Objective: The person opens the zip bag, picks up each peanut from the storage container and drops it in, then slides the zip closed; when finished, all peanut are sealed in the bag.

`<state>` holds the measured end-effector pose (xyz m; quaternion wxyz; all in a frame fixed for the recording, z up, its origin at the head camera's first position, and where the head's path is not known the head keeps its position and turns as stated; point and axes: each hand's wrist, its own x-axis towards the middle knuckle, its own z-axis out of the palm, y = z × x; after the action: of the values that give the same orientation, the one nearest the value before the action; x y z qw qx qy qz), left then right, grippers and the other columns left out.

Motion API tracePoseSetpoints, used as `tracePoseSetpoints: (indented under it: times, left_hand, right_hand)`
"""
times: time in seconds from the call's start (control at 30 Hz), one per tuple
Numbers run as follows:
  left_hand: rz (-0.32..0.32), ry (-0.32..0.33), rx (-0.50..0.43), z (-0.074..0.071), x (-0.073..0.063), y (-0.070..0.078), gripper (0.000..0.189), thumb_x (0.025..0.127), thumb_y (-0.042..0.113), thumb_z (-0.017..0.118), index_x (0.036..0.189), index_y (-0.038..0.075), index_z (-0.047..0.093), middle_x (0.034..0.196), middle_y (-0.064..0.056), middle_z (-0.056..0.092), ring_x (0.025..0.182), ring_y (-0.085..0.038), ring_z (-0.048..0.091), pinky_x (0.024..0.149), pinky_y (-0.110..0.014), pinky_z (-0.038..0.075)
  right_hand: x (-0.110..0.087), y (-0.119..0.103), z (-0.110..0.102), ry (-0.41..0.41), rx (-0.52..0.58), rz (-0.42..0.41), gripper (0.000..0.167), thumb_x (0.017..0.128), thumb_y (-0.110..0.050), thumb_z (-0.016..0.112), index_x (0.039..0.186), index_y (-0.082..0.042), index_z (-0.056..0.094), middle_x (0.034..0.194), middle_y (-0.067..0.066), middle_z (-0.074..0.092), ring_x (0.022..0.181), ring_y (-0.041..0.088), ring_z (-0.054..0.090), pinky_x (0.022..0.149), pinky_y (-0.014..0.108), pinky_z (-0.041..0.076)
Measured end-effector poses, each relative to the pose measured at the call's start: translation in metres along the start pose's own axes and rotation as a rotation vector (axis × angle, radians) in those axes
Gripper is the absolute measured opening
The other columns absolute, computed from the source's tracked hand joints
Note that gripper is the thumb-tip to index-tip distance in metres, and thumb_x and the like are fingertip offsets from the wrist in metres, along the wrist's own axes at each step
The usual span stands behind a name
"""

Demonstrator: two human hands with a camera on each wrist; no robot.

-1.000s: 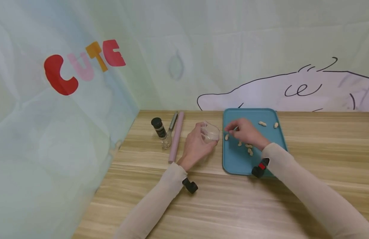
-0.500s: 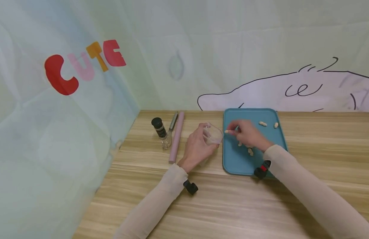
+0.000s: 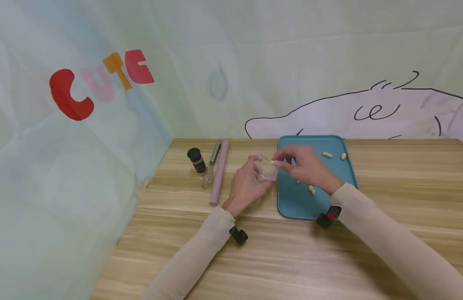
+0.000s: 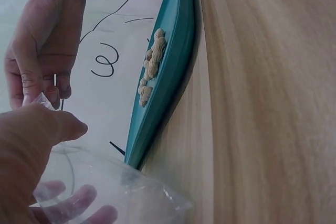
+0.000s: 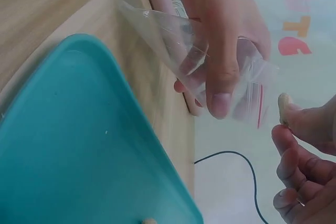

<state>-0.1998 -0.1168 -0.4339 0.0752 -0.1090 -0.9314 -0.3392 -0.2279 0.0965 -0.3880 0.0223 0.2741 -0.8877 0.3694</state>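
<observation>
My left hand (image 3: 248,185) grips a clear zip-lock bag (image 3: 267,171), thumb and fingers spreading its mouth beside the tray. A peanut (image 5: 284,107) is pinched between thumb and index finger of my right hand (image 3: 304,166). In the head view it is right at the bag's mouth; the right wrist view has it just off the rim with the red zip line. Unshelled peanuts (image 4: 153,64) lie on the blue tray (image 3: 291,206), two of them toward its far right corner. My right hand hides part of the tray and some peanuts.
Left of the bag lie a pink rolling pin (image 3: 219,173) and a wire whisk (image 3: 207,177). A black-capped seasoning jar (image 3: 196,160) stands by the whisk. A printed cloth backdrop (image 3: 209,83) rises behind the wooden table (image 3: 272,258).
My right hand has picked a peanut from the tray's left side and carried it left to the bag's mouth. The left hand has shifted the bag slightly toward the tray.
</observation>
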Motion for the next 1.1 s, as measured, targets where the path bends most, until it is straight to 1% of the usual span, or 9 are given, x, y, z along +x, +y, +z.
tracePoseSetpoints:
  times: [0.1,0.43,0.57,0.7,0.83,0.87,0.93,1.03,1.1]
  left_hand:
    - [0.001,-0.002,0.004,0.0,0.0,-0.001,0.071,0.086,0.032,0.087,0.145,0.012,0.052,0.111,-0.011,0.074,0.091,-0.024,0.071,0.076,-0.036,0.057]
    - [0.005,-0.017,-0.001,0.002,0.0,-0.003,0.071,0.086,0.032,0.086,0.146,0.013,0.051,0.113,-0.012,0.075,0.092,-0.024,0.071,0.077,-0.036,0.056]
    - [0.006,-0.024,-0.001,0.002,0.001,-0.004,0.071,0.087,0.032,0.085,0.146,0.013,0.051,0.113,-0.012,0.075,0.092,-0.024,0.071,0.078,-0.037,0.057]
    - [0.003,-0.022,0.005,0.001,0.0,-0.004,0.07,0.087,0.032,0.085,0.146,0.013,0.052,0.113,-0.012,0.075,0.092,-0.024,0.071,0.078,-0.037,0.056]
    - [-0.007,-0.02,0.014,0.0,0.0,-0.004,0.07,0.087,0.032,0.084,0.146,0.013,0.052,0.113,-0.011,0.075,0.092,-0.024,0.071,0.077,-0.036,0.056]
    - [-0.009,-0.019,0.015,0.0,0.0,-0.004,0.07,0.087,0.032,0.084,0.146,0.013,0.052,0.113,-0.011,0.075,0.092,-0.024,0.071,0.077,-0.036,0.056]
    - [-0.013,-0.02,0.018,0.0,0.0,-0.004,0.07,0.087,0.032,0.084,0.146,0.013,0.052,0.113,-0.01,0.075,0.092,-0.023,0.07,0.076,-0.036,0.056]
    - [-0.017,-0.022,0.021,0.0,0.0,-0.004,0.07,0.087,0.031,0.084,0.146,0.013,0.051,0.113,-0.01,0.074,0.091,-0.023,0.07,0.075,-0.035,0.055]
    - [-0.017,-0.022,0.028,0.0,0.0,-0.003,0.07,0.087,0.032,0.084,0.146,0.014,0.051,0.113,-0.01,0.074,0.091,-0.022,0.069,0.075,-0.034,0.055]
  right_hand:
    - [0.0,-0.001,0.002,-0.014,0.011,0.006,0.013,0.103,-0.014,0.071,0.113,-0.011,0.079,0.092,0.005,0.072,0.081,0.02,0.057,0.06,0.031,0.044]
    - [-0.001,0.004,0.005,-0.022,0.005,-0.015,0.013,0.102,-0.011,0.072,0.111,-0.009,0.08,0.094,0.005,0.075,0.08,0.018,0.056,0.067,0.03,0.044]
    - [-0.002,0.007,0.006,-0.017,0.015,-0.017,0.014,0.101,-0.011,0.072,0.113,-0.008,0.08,0.094,0.006,0.076,0.079,0.018,0.056,0.066,0.03,0.043]
    - [-0.003,0.011,0.005,-0.016,0.037,-0.011,0.016,0.102,-0.011,0.072,0.114,-0.007,0.08,0.092,0.006,0.076,0.076,0.018,0.056,0.063,0.03,0.043]
    - [-0.005,0.016,0.003,-0.043,0.093,0.017,0.018,0.103,-0.011,0.071,0.118,-0.005,0.078,0.094,0.009,0.075,0.067,0.018,0.058,0.058,0.029,0.047]
    - [-0.005,0.018,0.002,-0.05,0.1,0.023,0.018,0.103,-0.012,0.071,0.118,-0.005,0.078,0.096,0.009,0.076,0.068,0.018,0.058,0.058,0.029,0.047]
    - [-0.007,0.022,0.0,-0.06,0.098,0.034,0.018,0.103,-0.011,0.071,0.118,-0.004,0.078,0.1,0.01,0.077,0.072,0.018,0.06,0.063,0.03,0.05]
    - [-0.01,0.03,-0.002,-0.065,0.047,0.041,0.018,0.102,-0.009,0.07,0.116,-0.004,0.079,0.105,0.011,0.079,0.084,0.019,0.063,0.072,0.032,0.051]
    - [-0.011,0.037,-0.003,-0.077,0.013,0.054,0.018,0.101,-0.007,0.07,0.115,-0.003,0.079,0.107,0.012,0.08,0.088,0.021,0.065,0.075,0.034,0.051]
